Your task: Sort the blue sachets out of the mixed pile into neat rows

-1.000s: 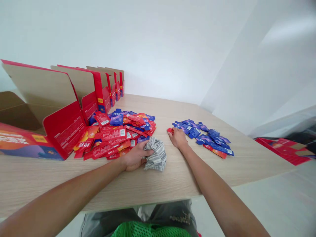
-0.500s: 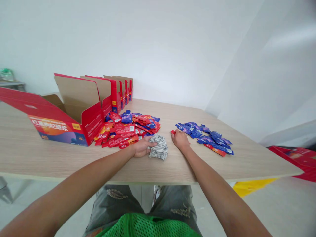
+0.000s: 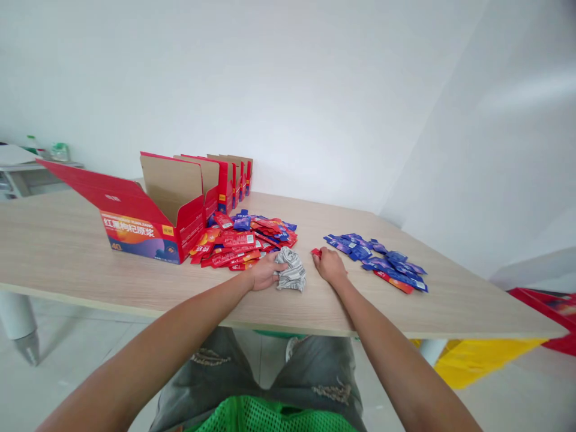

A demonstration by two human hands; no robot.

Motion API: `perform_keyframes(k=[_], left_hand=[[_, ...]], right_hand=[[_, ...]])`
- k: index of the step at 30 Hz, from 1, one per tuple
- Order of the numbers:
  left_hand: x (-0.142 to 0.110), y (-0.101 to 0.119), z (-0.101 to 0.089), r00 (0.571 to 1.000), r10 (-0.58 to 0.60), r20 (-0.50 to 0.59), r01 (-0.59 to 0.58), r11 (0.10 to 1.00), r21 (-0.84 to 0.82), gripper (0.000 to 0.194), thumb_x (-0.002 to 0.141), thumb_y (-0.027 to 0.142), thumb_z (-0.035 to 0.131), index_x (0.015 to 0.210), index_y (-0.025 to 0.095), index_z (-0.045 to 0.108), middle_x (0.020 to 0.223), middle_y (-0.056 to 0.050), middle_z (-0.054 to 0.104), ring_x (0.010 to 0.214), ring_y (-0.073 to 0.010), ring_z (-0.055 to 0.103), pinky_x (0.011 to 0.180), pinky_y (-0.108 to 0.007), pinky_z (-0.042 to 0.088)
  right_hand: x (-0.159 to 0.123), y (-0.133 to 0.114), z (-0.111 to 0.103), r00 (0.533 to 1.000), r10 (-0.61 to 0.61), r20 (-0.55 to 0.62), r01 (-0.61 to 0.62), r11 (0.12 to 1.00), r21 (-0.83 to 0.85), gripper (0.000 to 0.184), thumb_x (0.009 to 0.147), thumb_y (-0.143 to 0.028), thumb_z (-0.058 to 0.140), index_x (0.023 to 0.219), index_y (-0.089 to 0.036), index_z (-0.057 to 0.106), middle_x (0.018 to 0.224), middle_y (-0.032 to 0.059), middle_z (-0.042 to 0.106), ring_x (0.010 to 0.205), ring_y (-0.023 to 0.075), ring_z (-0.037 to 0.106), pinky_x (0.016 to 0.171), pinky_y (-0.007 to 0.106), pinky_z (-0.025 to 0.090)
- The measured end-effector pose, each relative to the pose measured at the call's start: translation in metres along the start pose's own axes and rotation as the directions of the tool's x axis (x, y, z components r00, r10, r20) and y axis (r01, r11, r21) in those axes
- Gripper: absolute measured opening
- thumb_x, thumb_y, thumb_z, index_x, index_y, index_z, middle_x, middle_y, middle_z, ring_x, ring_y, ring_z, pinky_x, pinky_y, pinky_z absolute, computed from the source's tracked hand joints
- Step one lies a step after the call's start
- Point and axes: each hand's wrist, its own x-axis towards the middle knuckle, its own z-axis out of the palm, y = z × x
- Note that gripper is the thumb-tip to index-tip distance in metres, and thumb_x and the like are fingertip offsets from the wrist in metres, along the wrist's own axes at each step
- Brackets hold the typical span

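My left hand [image 3: 264,273] is closed on a crumpled grey-and-white striped cloth [image 3: 291,271] near the front of the table. To its right, my right hand [image 3: 330,265] rests on the tabletop, its fingers closed round a red sachet [image 3: 317,252] whose end pokes out on the left; the rest is hidden under the hand. Behind my left hand lies a heap of red and blue sachets [image 3: 238,241]. Beyond my right hand is a spread of mostly blue sachets [image 3: 396,264], with a red one [image 3: 393,281] at its near edge.
An open red carton [image 3: 139,237] with raised flaps stands on the table [image 3: 202,297] at left. Several more open cartons [image 3: 227,180] line up behind it. A yellow item [image 3: 486,360] and a red box [image 3: 546,315] are below the table's right side.
The view has shifted, so the cartons and the heap appear further right. Both hands keep nearly the same position, still holding the cloth and the red sachet.
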Motion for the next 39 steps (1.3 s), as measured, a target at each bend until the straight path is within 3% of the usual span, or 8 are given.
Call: perform_keyframes(k=[10,17,22,28,32,35,37,39], left_hand=[[0.004,0.005,0.008,0.999,-0.030,0.016,0.030,1.000,0.004,0.037,0.068,0.011,0.091,0.098,0.014,0.070,0.091,-0.006,0.075,0.073,-0.0163,0.072,0.071,-0.028,0.059],[0.009,0.009,0.009,0.997,-0.075,-0.002,0.075,0.997,-0.019,0.047,0.065,0.014,0.095,0.105,0.015,0.070,0.096,-0.008,0.075,0.078,-0.0187,0.073,0.073,-0.029,0.060],[0.005,0.011,0.013,0.995,-0.094,-0.028,0.092,0.995,-0.047,0.051,0.062,0.015,0.097,0.106,0.015,0.072,0.096,-0.007,0.076,0.078,-0.0185,0.073,0.072,-0.028,0.059],[0.002,0.011,0.012,0.991,-0.116,-0.068,0.109,0.989,-0.103,0.058,0.061,0.015,0.098,0.112,0.017,0.072,0.102,-0.006,0.076,0.087,-0.0196,0.072,0.075,-0.029,0.059],[0.005,0.010,0.012,0.981,-0.110,-0.162,0.084,0.983,-0.164,0.060,0.062,0.013,0.096,0.116,0.019,0.070,0.106,-0.007,0.076,0.092,-0.0215,0.073,0.077,-0.029,0.059],[0.008,0.011,0.014,0.970,-0.119,-0.210,0.079,0.979,-0.189,0.063,0.063,0.014,0.095,0.120,0.020,0.069,0.113,-0.008,0.076,0.097,-0.0231,0.073,0.082,-0.032,0.059],[0.010,0.011,0.015,0.969,-0.109,-0.221,0.065,0.978,-0.199,0.063,0.062,0.016,0.096,0.119,0.021,0.069,0.115,-0.008,0.076,0.100,-0.0249,0.073,0.084,-0.034,0.060],[0.010,0.012,0.016,0.968,-0.102,-0.230,0.054,0.977,-0.207,0.062,0.062,0.018,0.096,0.118,0.022,0.070,0.112,-0.007,0.076,0.101,-0.0252,0.073,0.084,-0.034,0.060]], right_hand=[[0.011,0.007,0.004,1.000,0.008,-0.023,-0.007,0.998,0.055,0.034,0.109,-0.031,0.043,0.129,-0.011,0.059,0.114,0.0192,0.075,0.110,0.0278,0.067,0.086,0.031,0.043],[0.040,0.017,0.014,1.000,0.011,-0.006,-0.010,0.996,0.089,0.035,0.108,-0.033,0.046,0.132,-0.010,0.057,0.120,0.0207,0.073,0.113,0.0284,0.065,0.091,0.031,0.043],[0.039,0.015,0.014,1.000,-0.020,-0.004,0.021,0.994,0.103,0.036,0.109,-0.032,0.042,0.133,-0.010,0.057,0.114,0.0199,0.074,0.107,0.0281,0.067,0.090,0.032,0.044],[0.043,0.019,0.017,0.996,-0.087,0.014,0.084,0.985,0.154,0.042,0.099,-0.008,0.042,0.137,-0.007,0.058,0.119,0.0209,0.074,0.110,0.0275,0.068,0.094,0.031,0.046],[0.044,0.022,0.015,0.989,-0.148,-0.013,0.148,0.966,0.213,0.046,0.099,-0.006,0.036,0.138,-0.009,0.061,0.133,0.0185,0.072,0.122,0.0257,0.066,0.108,0.032,0.046],[0.031,0.007,0.010,0.967,-0.170,-0.190,0.232,0.896,0.379,0.050,0.106,-0.015,0.030,0.152,-0.012,0.051,0.149,0.0154,0.063,0.137,0.0245,0.060,0.118,0.040,0.043],[0.016,-0.012,0.007,0.926,-0.236,-0.295,0.362,0.773,0.521,0.050,0.111,-0.027,0.031,0.157,-0.018,0.047,0.157,0.0121,0.057,0.144,0.0241,0.054,0.122,0.045,0.043],[0.002,-0.032,0.006,0.878,-0.382,-0.287,0.476,0.645,0.597,0.053,0.112,-0.037,0.038,0.163,-0.022,0.041,0.164,0.0113,0.049,0.151,0.0248,0.047,0.124,0.048,0.042]])
